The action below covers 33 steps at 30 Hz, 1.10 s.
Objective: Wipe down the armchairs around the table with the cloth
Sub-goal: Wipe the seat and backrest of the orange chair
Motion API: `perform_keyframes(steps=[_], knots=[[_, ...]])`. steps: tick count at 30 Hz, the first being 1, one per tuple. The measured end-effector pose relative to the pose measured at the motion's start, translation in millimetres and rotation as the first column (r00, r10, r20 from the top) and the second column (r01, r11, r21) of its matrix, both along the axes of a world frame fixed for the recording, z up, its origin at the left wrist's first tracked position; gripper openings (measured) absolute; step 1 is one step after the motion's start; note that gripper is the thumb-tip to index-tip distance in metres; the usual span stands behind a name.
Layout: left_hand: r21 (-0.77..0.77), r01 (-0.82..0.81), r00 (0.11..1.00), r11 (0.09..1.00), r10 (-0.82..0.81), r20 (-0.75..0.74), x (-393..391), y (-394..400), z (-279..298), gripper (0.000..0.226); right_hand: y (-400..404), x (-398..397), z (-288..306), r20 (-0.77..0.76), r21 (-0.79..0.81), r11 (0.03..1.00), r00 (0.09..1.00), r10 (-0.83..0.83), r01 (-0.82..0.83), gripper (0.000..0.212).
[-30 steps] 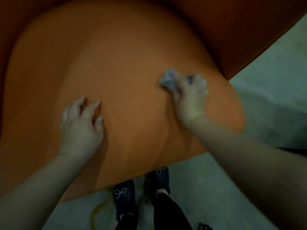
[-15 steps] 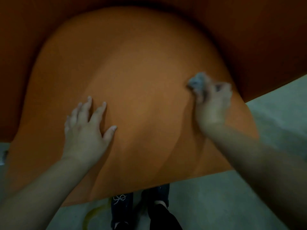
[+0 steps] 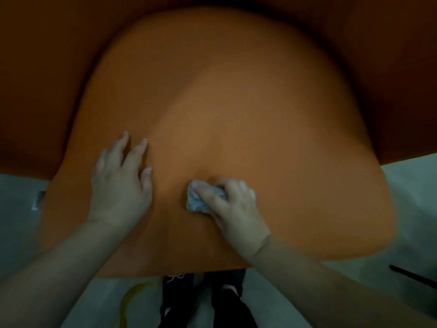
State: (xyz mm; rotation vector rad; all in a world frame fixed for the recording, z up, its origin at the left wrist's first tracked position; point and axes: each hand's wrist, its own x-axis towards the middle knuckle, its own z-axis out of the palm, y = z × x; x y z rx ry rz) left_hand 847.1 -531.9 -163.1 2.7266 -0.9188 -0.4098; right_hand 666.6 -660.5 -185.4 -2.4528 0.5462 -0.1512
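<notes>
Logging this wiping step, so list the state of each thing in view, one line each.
armchair seat: orange, bare, both hands on it.
cloth: grey, crumpled, pressed on the seat.
right hand: grips the cloth.
left hand: flat on the seat, fingers spread.
shoes: on the floor, at the seat's front edge.

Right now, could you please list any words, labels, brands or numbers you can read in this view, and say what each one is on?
None can be read.
The orange armchair, the grey cloth gripped in the right hand, and the left hand resting on the seat carry no lettering.
The dark shoes show a small pale ornament, no text.
A small pale object on the floor at left is too blurred to read.
</notes>
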Motion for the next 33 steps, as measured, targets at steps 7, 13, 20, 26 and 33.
perform_keyframes(steps=[7,13,20,26,33], knots=[[-0.015,-0.109,0.994,0.994,0.108,-0.014,-1,42,-3,0.051,-104,69,-2,-0.003,-0.199,0.824,0.840,-0.542,0.531,0.043],[-0.018,-0.145,0.988,0.989,0.144,-0.054,-11,57,-5,0.053,26,45,-3,0.003,-0.174,0.985,1.000,-0.020,0.020,0.056],[-0.074,-0.143,0.989,0.987,0.141,-0.037,-21,76,-5,0.052,5,2,-6,0.025,-0.238,0.971,1.000,0.009,-0.003,0.056],[-0.086,-0.150,0.989,0.985,0.148,-0.032,-26,87,-10,0.052,9,62,-8,0.012,-0.202,0.959,0.980,-0.198,0.197,0.051],[-0.093,-0.129,0.992,0.987,0.128,-0.021,-38,98,-9,0.052,53,-78,-13,-0.088,-0.235,0.904,0.934,0.346,-0.357,0.057]])
